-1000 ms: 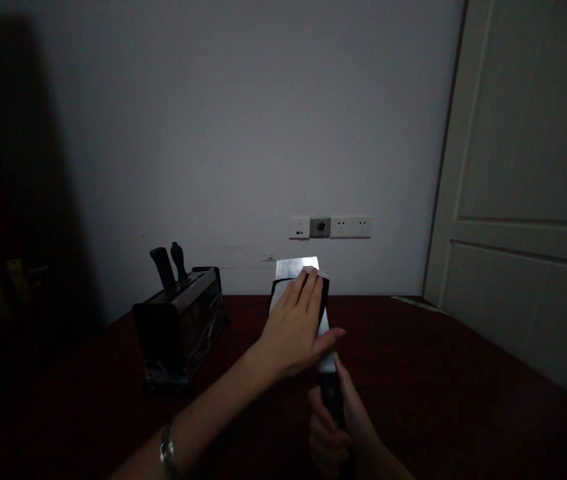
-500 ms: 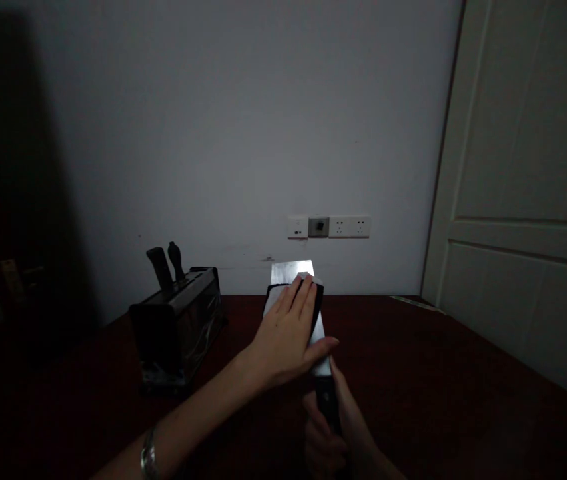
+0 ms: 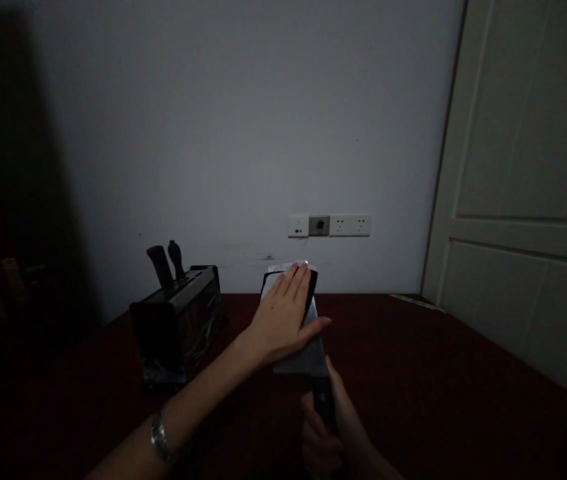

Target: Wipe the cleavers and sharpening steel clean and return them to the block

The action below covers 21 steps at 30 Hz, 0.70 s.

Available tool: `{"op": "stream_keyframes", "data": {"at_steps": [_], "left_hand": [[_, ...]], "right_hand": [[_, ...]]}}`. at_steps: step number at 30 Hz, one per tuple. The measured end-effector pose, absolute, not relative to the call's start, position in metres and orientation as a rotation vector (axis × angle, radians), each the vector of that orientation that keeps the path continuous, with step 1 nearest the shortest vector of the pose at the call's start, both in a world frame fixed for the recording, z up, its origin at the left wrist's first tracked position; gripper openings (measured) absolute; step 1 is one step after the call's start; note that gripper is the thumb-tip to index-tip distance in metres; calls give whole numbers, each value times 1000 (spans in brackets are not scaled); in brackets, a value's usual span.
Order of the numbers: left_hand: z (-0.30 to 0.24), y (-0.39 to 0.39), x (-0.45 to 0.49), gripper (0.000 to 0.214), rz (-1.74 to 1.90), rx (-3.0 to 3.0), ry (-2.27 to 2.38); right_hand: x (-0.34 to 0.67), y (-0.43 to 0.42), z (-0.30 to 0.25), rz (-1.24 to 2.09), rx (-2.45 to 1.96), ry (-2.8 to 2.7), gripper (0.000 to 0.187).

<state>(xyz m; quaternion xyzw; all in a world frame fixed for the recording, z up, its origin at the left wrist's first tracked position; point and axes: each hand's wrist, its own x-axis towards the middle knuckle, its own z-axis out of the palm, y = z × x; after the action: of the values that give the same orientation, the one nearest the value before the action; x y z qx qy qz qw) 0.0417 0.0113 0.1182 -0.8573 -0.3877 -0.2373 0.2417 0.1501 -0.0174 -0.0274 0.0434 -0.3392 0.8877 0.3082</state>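
A cleaver with a broad metal blade (image 3: 297, 363) and a black riveted handle (image 3: 323, 397) is held up in front of me, tilted, its far end upward. My right hand (image 3: 317, 440) is closed around the handle. Flat across the upper blade lies my left hand (image 3: 283, 315), fingers stretched out and thumb apart. Under its palm and fingers is a pale cloth with a black edge (image 3: 269, 283), pressed against the metal. Only a thin strip of blade shows above the cloth; the hand hides much of the rest.
A dark knife block (image 3: 176, 320) stands on the left of the reddish-brown table (image 3: 403, 373), two black handles (image 3: 160, 267) rising from it. Behind is a pale wall with sockets (image 3: 350, 225). A pale panelled door (image 3: 523, 200) borders the right side. The light is dim.
My left hand and the cloth have slid up the blade, covering more of its far end. The lower blade shows more. The cleaver has shifted slightly left; my right hand keeps its grip.
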Motion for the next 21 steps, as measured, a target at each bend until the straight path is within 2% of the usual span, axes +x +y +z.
{"op": "stream_keyframes", "data": {"at_steps": [12,21], "left_hand": [[113,-7,38,83,-562,-2420,-989],[130,22,24,80,-675,-2260,-1133]], "right_hand": [[153,-16,-23,2332,41,-967,85],[152,-19,-28,2361,80,-964,82]]}}
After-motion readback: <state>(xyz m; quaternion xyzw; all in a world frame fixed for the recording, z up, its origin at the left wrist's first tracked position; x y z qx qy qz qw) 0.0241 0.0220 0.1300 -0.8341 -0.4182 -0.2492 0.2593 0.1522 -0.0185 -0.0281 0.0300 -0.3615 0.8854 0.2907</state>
